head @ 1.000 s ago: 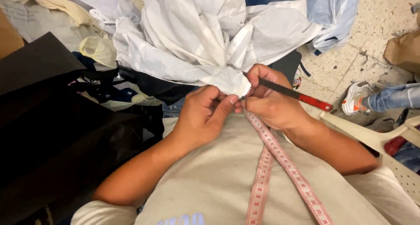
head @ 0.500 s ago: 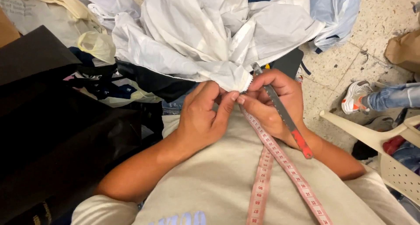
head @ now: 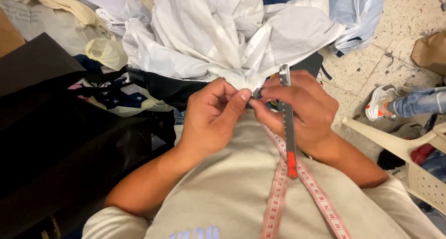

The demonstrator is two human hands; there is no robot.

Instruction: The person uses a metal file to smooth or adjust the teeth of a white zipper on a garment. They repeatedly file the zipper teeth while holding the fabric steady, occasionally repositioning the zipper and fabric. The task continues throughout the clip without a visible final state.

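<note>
Right now, hands meet at my chest.
Garment: white fabric [head: 223, 39], light, limp, bunched at fingertips.
Left hand [head: 211, 116]: pinching zipper end.
Right hand [head: 304, 111]: closed on grey blade [head: 288, 122], pinching too.
Grip: zipper edge.

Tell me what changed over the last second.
The red-tipped metal tool in the right hand swung from pointing right to pointing down toward the person's chest. Both hands stay pinched on the white fabric's zipper end; left hand unchanged.
</note>
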